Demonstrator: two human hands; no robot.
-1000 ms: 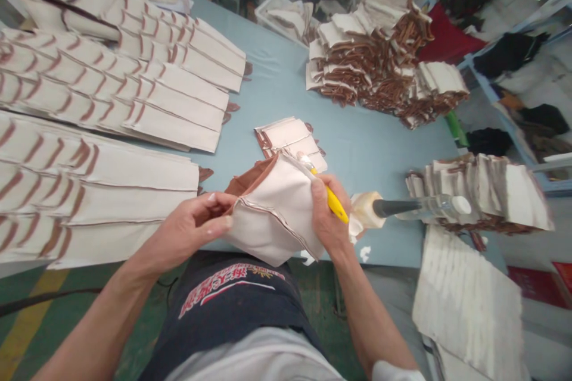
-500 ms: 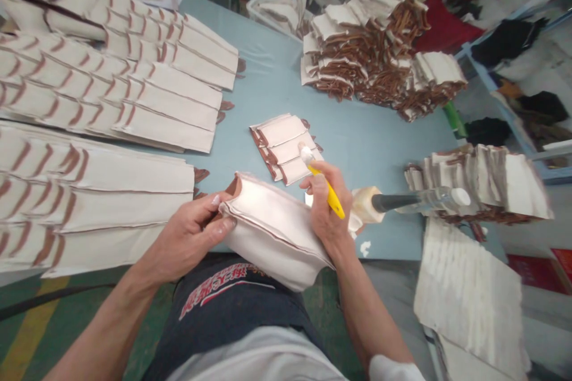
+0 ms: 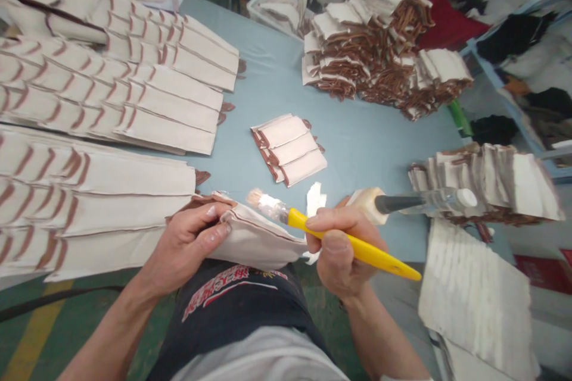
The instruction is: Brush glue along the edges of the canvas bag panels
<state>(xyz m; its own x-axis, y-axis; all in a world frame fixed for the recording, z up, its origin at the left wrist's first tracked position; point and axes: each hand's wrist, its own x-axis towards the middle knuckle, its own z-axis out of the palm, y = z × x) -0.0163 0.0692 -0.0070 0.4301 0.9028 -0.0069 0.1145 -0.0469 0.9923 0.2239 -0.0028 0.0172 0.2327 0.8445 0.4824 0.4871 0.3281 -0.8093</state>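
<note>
My left hand [image 3: 190,238] pinches the near-left edge of a cream fabric piece with brown trim [image 3: 254,238], which lies flat at the table's front edge. My right hand [image 3: 337,244] is closed around a yellow-handled brush [image 3: 353,245]. The brush bristles [image 3: 257,197] point left and hover just above the fabric piece. A glue pot with a black-handled tool in it [image 3: 369,202] stands right behind my right hand.
Long overlapping rows of cream pieces [image 3: 102,107] cover the left of the blue table [image 3: 357,137]. A small stack of three [image 3: 290,147] lies in the middle. Heaps of brown-trimmed pieces [image 3: 375,41] sit at the back and right [image 3: 487,181]. Cream sheets [image 3: 473,297] hang at the right.
The fabric piece has been lowered flat onto the table edge. My right hand has turned the brush from upright to pointing left over the piece.
</note>
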